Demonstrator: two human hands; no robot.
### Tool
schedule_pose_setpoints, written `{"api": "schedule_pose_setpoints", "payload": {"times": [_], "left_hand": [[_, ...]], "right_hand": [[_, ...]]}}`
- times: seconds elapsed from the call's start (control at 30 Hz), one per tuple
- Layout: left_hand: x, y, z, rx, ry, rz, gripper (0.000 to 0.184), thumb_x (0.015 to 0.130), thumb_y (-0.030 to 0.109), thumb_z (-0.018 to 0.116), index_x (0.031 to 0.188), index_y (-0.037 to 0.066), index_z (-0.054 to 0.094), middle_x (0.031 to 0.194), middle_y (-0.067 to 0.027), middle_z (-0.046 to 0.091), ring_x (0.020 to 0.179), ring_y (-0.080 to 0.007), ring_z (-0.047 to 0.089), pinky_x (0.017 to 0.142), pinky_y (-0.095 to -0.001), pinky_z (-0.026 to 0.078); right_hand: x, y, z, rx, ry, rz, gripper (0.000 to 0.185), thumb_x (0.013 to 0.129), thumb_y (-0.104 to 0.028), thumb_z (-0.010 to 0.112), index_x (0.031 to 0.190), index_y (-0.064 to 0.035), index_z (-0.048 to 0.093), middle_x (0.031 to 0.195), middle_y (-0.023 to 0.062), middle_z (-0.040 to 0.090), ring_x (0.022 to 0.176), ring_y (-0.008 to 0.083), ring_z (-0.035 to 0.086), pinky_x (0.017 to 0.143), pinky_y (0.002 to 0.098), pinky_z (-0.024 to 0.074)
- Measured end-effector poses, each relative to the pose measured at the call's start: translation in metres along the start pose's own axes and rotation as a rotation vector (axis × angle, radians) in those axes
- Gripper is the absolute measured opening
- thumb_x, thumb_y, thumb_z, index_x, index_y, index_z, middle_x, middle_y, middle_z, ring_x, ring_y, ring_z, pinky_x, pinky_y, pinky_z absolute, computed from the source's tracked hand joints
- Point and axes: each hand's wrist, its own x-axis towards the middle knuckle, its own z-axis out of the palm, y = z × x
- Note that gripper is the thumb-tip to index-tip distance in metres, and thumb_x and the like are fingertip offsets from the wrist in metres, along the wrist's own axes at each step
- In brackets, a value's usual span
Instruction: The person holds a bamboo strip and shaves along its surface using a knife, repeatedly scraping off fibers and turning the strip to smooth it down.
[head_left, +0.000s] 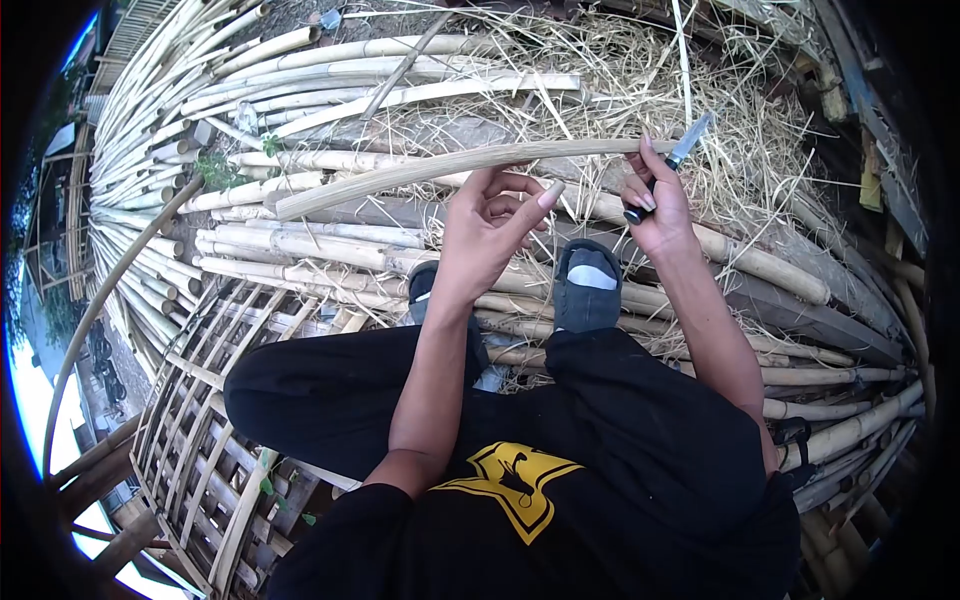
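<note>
A long, slightly bowed bamboo strip (400,172) lies across in front of me, its wide end at the left and its thin end at the right. My left hand (498,225) is under the strip near its middle, fingers curled against it, thumb raised. In my right hand (660,195) is a knife (690,138) with a dark handle, blade pointing up and right. The right thumb and fingers also pinch the strip's thin end, beside the blade.
Bamboo poles (290,240) cover the ground, with straw-like shavings (740,190) at the upper right. A woven bamboo lattice (215,440) stands at the lower left. My shoes (588,300) rest on the poles. A curved stick (115,275) arches at the left.
</note>
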Motion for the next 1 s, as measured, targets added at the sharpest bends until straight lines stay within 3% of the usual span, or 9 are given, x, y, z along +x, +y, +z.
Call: {"api": "schedule_pose_setpoints", "payload": {"times": [0.13,0.17,0.27,0.4,0.5,0.63,0.73,0.8,1.0], "left_hand": [[0.004,-0.021,0.017,-0.105,0.118,0.141,0.037,0.099,0.025,0.050,0.118,-0.006,0.054,0.108,-0.0165,0.061,0.089,-0.0144,0.064,0.062,-0.0229,0.053],[0.004,-0.022,0.014,-0.045,0.155,0.159,0.043,0.102,0.031,0.039,0.118,-0.006,0.053,0.110,-0.0173,0.061,0.095,-0.0182,0.063,0.076,-0.0273,0.055],[0.011,-0.030,0.005,-0.068,0.268,0.338,0.044,0.103,0.032,0.036,0.117,-0.006,0.053,0.114,-0.0178,0.060,0.098,-0.0214,0.063,0.085,-0.0308,0.052],[0.012,-0.016,-0.019,-0.187,0.440,0.467,0.035,0.104,0.028,0.033,0.119,-0.002,0.044,0.080,-0.0062,0.053,0.072,-0.0153,0.058,0.073,-0.0314,0.051],[0.007,0.010,-0.037,-0.095,0.522,0.373,0.029,0.104,0.027,0.033,0.120,0.005,0.044,0.066,0.0028,0.035,0.050,-0.0035,0.033,0.046,-0.0205,0.035],[0.006,-0.003,-0.036,0.048,0.276,0.022,0.025,0.101,0.026,0.045,0.106,0.003,0.055,0.058,0.0085,0.033,0.049,0.0005,0.029,0.041,-0.0190,0.021],[0.003,-0.014,-0.013,-0.017,0.129,-0.072,0.021,0.099,0.023,0.050,0.100,0.002,0.056,0.058,0.0071,0.038,0.050,0.0003,0.032,0.043,-0.0190,0.025],[0.006,-0.018,-0.008,0.043,0.064,-0.090,0.022,0.099,0.023,0.051,0.101,0.001,0.056,0.059,0.0060,0.041,0.051,-0.0006,0.035,0.044,-0.0198,0.027],[0.006,-0.019,0.001,0.228,0.039,-0.054,0.031,0.097,0.024,0.055,0.113,-0.003,0.055,0.064,0.0003,0.051,0.056,-0.0058,0.043,0.049,-0.0250,0.035]], "right_hand": [[-0.019,0.027,0.008,-0.032,0.013,0.108,0.016,0.093,-0.024,0.060,0.091,-0.0087,0.056,0.087,0.0033,0.064,0.041,0.0031,0.031,0.039,0.0193,0.0273],[-0.023,0.034,0.010,-0.029,0.043,0.157,0.015,0.094,-0.023,0.059,0.092,-0.0090,0.056,0.089,0.0021,0.065,0.040,0.0025,0.030,0.038,0.0185,0.0271],[-0.038,0.043,0.019,-0.069,0.036,0.281,0.018,0.096,-0.027,0.055,0.095,-0.0091,0.056,0.086,0.0020,0.066,0.037,0.0023,0.030,0.035,0.0180,0.0264],[-0.049,0.046,0.007,-0.341,-0.175,0.497,0.039,0.098,-0.043,0.046,0.094,-0.0049,0.053,0.067,0.0054,0.058,0.035,0.0051,0.031,0.034,0.0212,0.0253],[-0.049,0.050,0.003,-0.455,-0.146,0.335,0.046,0.099,-0.048,0.040,0.089,-0.0044,0.050,0.055,0.0045,0.050,0.033,0.0067,0.032,0.032,0.0222,0.0260],[-0.039,0.041,0.011,-0.655,-0.174,0.003,0.042,0.099,-0.043,0.042,0.080,-0.0058,0.048,0.055,0.0033,0.050,0.036,0.0077,0.039,0.035,0.0222,0.0320],[-0.038,0.025,0.027,-0.948,-0.209,-0.210,0.039,0.098,-0.035,0.049,0.077,-0.0029,0.052,0.055,0.0043,0.053,0.042,0.0108,0.049,0.041,0.0258,0.0374],[-0.040,0.018,0.035,-1.324,-0.290,-0.621,0.035,0.096,-0.031,0.053,0.083,0.0011,0.055,0.055,0.0066,0.053,0.045,0.0152,0.054,0.045,0.0299,0.0388],[-0.035,0.006,0.031,-1.646,-0.410,-0.734,0.033,0.096,-0.033,0.051,0.093,0.0006,0.054,0.057,0.0154,0.055,0.054,0.0334,0.058,0.050,0.0415,0.0418]]}}
